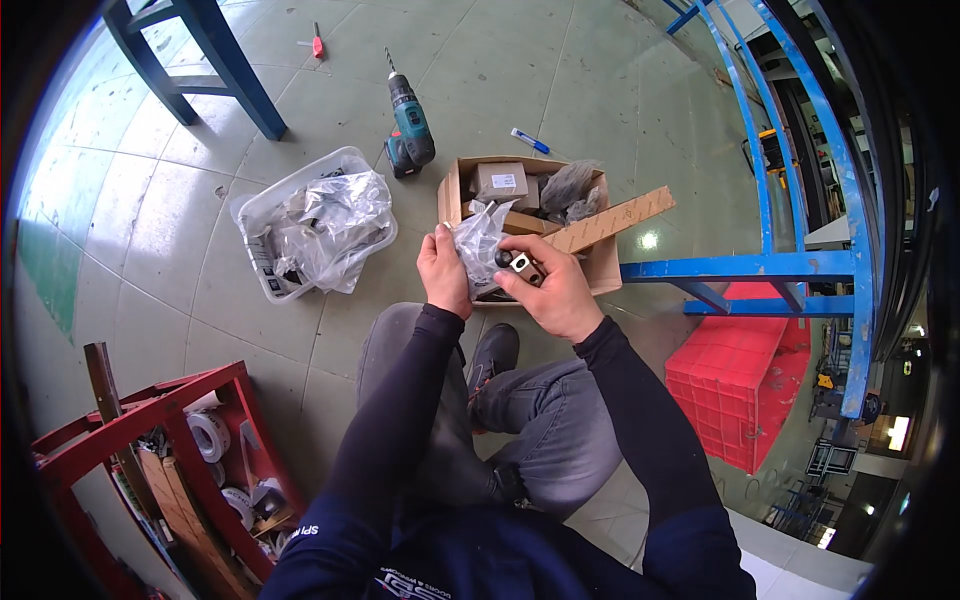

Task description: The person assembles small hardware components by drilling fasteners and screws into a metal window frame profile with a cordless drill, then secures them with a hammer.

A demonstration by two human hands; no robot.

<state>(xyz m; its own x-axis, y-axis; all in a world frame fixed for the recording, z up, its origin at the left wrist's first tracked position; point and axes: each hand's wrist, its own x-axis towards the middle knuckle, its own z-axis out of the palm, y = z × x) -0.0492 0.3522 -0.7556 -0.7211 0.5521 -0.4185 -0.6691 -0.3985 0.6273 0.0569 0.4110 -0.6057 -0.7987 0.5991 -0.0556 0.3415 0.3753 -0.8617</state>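
Observation:
My left hand is closed on the edge of a clear plastic bag, in front of my knees. In my right hand, thumb and fingers grip a small metal block with round holes and a dark round part by it. The bag hangs between both hands, over the near side of an open cardboard box. Inside that box are a smaller brown carton with a white label and a grey plastic bag. A long cardboard strip lies slanted across its right side.
A cordless drill, a blue marker and a red-handled tool lie on the floor. A white plastic bin holds clear bags at left. A red rack, a blue metal frame and a red crate stand around me.

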